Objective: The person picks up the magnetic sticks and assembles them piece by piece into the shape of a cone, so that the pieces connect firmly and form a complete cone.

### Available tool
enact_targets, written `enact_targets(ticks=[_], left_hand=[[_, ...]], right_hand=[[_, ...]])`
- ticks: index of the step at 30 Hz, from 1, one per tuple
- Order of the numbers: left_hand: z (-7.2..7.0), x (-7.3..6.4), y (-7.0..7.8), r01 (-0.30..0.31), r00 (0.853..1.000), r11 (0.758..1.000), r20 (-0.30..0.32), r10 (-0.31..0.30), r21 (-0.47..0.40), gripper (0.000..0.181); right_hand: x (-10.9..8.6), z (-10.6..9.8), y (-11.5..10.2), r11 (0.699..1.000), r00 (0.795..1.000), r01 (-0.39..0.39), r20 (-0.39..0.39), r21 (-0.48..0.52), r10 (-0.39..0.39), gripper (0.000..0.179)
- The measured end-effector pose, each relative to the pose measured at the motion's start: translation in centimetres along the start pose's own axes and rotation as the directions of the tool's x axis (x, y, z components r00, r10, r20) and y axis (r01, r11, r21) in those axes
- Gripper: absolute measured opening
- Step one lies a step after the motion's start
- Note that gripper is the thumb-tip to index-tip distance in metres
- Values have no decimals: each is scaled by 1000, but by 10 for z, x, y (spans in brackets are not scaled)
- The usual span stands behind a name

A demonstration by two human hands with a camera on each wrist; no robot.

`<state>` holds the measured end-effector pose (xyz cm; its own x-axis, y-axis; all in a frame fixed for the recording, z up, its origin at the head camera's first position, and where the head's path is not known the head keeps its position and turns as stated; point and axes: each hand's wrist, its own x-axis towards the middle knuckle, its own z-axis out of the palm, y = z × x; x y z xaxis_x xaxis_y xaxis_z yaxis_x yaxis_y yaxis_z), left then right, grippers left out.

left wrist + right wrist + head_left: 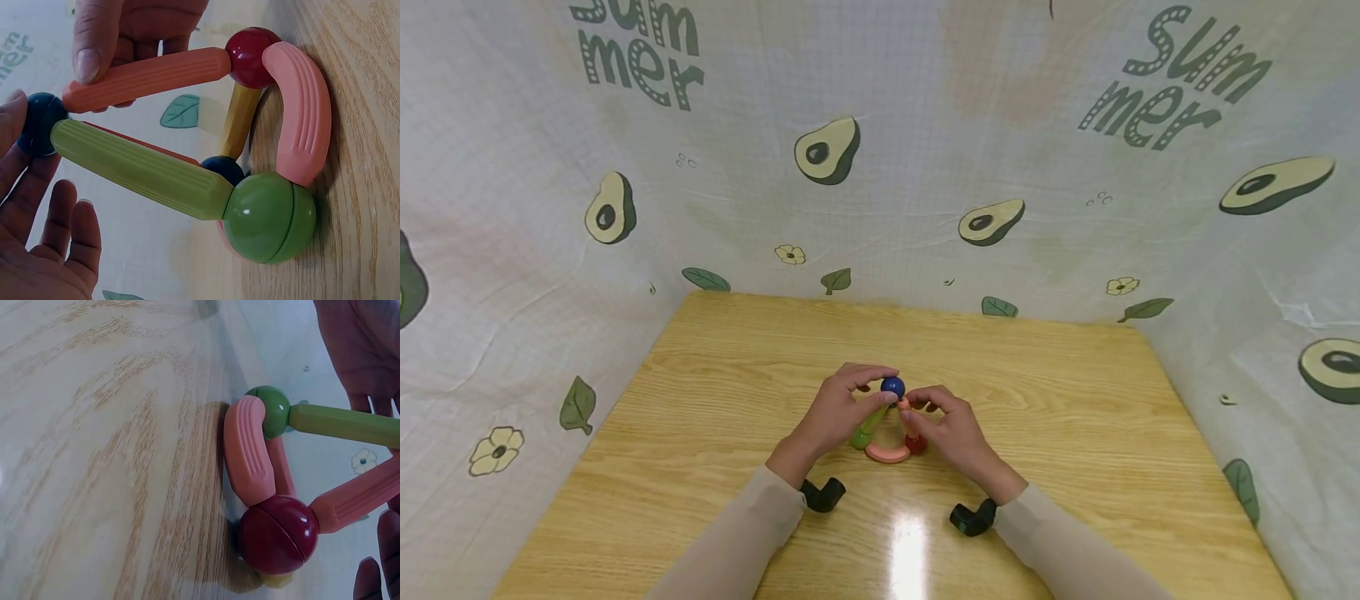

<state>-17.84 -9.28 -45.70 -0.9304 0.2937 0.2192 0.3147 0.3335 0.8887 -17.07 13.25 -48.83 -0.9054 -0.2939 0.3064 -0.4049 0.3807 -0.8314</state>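
Note:
A pyramid-like frame of rods and balls stands on the table. My left hand (835,408) grips the blue ball (42,122) at its top between thumb and finger. With thumb and fingers my right hand (955,429) pinches the salmon rod (156,78) near its upper end, close to that ball. A green rod (144,165) slopes down to a green ball (269,215); the salmon rod runs to a red ball (278,534). Between these two lies a curved pink piece (306,112). Behind are a yellow rod (240,122) and another blue ball (222,169), partly hidden.
The wooden table (1037,392) extends around the frame on all sides. A cloth (910,192) printed with avocados and leaves hangs behind it and along both sides. Black devices (823,495) sit at both wrists, just above the table.

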Motion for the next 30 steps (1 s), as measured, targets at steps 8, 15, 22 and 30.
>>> enact_targets(ticks=[8,15,22,30], left_hand=[[0,0,1,-24,1000,1000,12,24,19,35],[0,0,1,-28,999,999,18,27,23,35],[-1,-1,1,-26,1000,999,13,26,34,35],[-1,0,2,-9,1000,999,29,8,51,40]], right_hand=[[2,3,3,1000,1000,-5,-4,-8,5,16],[1,3,5,1000,1000,1,-5,-18,-1,16],[1,3,4,1000,1000,-12,0,-11,12,16],[1,3,5,1000,1000,-14,8,-14,14,14]])
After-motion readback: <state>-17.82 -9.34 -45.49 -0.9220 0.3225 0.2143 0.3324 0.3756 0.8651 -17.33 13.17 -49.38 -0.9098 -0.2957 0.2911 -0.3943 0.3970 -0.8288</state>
